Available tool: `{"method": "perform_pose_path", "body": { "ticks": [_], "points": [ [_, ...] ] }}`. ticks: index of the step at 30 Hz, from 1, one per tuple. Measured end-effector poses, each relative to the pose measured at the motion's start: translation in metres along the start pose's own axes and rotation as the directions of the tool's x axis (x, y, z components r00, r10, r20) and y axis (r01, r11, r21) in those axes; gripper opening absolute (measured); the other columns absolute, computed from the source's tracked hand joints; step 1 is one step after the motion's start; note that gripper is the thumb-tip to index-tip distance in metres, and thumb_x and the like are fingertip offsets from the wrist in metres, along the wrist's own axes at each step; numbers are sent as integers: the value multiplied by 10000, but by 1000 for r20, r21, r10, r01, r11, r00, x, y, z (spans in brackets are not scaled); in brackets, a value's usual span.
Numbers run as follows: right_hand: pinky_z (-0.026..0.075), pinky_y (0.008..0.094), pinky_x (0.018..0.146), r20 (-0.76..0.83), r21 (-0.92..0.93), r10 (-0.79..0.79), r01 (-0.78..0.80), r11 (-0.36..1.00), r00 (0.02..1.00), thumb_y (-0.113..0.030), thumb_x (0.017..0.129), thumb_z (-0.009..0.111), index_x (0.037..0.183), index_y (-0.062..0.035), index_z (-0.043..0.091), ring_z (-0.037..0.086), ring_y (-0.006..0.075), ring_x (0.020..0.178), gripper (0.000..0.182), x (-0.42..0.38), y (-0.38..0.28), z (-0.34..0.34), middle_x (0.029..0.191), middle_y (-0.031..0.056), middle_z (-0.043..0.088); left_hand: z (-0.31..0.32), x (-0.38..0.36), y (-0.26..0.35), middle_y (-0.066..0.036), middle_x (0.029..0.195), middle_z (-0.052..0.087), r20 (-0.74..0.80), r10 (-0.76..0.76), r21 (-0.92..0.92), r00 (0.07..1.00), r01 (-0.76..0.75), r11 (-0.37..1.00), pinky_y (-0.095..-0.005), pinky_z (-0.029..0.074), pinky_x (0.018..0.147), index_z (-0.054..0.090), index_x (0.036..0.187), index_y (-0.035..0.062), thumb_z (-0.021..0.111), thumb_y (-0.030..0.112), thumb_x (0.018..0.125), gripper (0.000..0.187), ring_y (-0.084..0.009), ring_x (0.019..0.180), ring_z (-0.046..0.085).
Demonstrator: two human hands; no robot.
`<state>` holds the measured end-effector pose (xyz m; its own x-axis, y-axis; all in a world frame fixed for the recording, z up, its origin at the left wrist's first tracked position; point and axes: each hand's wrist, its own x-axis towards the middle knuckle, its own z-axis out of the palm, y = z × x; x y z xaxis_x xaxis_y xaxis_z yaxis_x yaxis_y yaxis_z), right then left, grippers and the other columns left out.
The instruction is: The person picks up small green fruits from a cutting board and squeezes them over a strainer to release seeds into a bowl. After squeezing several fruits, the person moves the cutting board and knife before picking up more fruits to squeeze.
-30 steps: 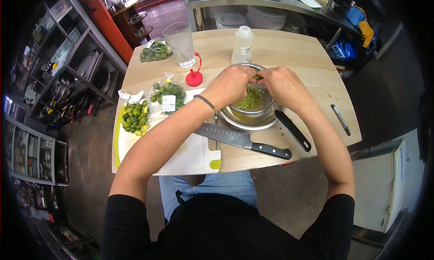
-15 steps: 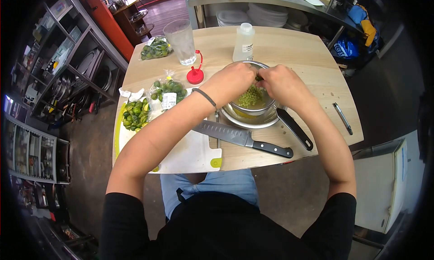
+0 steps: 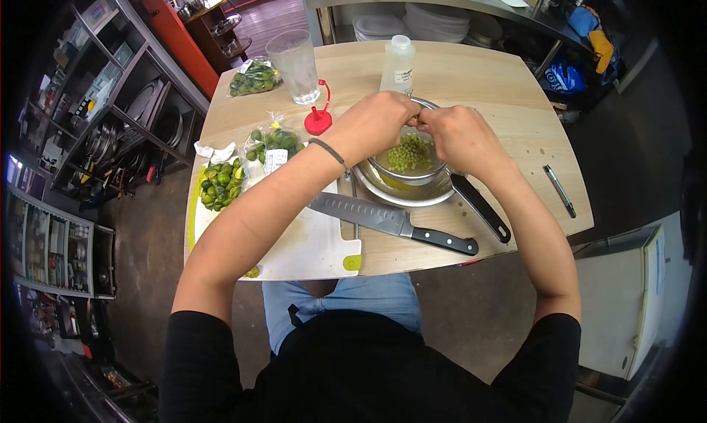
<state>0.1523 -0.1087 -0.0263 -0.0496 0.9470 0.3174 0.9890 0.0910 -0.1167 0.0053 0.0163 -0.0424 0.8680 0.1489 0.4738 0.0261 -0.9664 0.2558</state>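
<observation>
Head cam: both hands, left (image 3: 375,125) and right (image 3: 458,132), have crept together over the strainer (image 3: 407,158) of green bits, fingers pinched on something tiny between them. Knife (image 3: 390,220) lies untouched nearer.

Knife (image 3: 390,222) lies on board (image 3: 309,250), before bowl (image 3: 409,191).

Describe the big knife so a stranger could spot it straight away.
On the wooden table, look at the near edge, beside the white cutting board. The knife lies flat there, its blade partly on the board, just in front of the metal bowl. Its broad dimpled blade and black riveted handle set it apart.
</observation>
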Motion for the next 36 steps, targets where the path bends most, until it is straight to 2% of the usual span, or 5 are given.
{"method": "perform_pose_path", "body": {
  "ticks": [12,15,18,27,36],
  "points": [
    [484,482,637,-233,339,52,31,940,971,-90,877,618,904,-20,654,620,403,669,84,8,2,-12,691,216,623,-17,6,15,-175,928,658,-298,-36,-77,954,13,997,-432,504,750,648,931,17,615,33,837,101,-378,852,632],
    [476,474,630,-33,242,69,-59,968,997,-156,912,605,908,-18,653,615,403,673,146,4,10,1,695,210,623,-5,-6,0,-173,933,660,96,-133,106,986,123,987,-436,502,759,655,959,9,634,86,856,130,-380,860,632],
    [474,469,640,-126,297,98,-56,953,987,-198,926,594,911,-19,653,609,405,687,190,2,2,-10,701,199,627,-7,-8,6,-183,922,659,-113,-142,-52,983,136,989,-447,502,769,660,973,-14,646,117,858,175,-377,869,633],
    [496,447,652,-15,244,87,-81,966,996,-195,885,643,940,-31,671,628,376,679,176,4,3,-11,688,189,634,-8,0,1,-196,901,673,-61,-64,41,996,67,997,-429,523,768,660,952,-45,600,-24,772,192,-370,846,652],
    [471,447,596,-227,190,-28,72,979,973,-78,861,623,854,-21,651,621,373,634,64,2,7,-5,657,193,611,-5,7,3,-170,865,675,-113,-13,89,994,23,996,-429,526,775,667,895,-24,578,-48,718,199,-351,861,646]
  ]
}}
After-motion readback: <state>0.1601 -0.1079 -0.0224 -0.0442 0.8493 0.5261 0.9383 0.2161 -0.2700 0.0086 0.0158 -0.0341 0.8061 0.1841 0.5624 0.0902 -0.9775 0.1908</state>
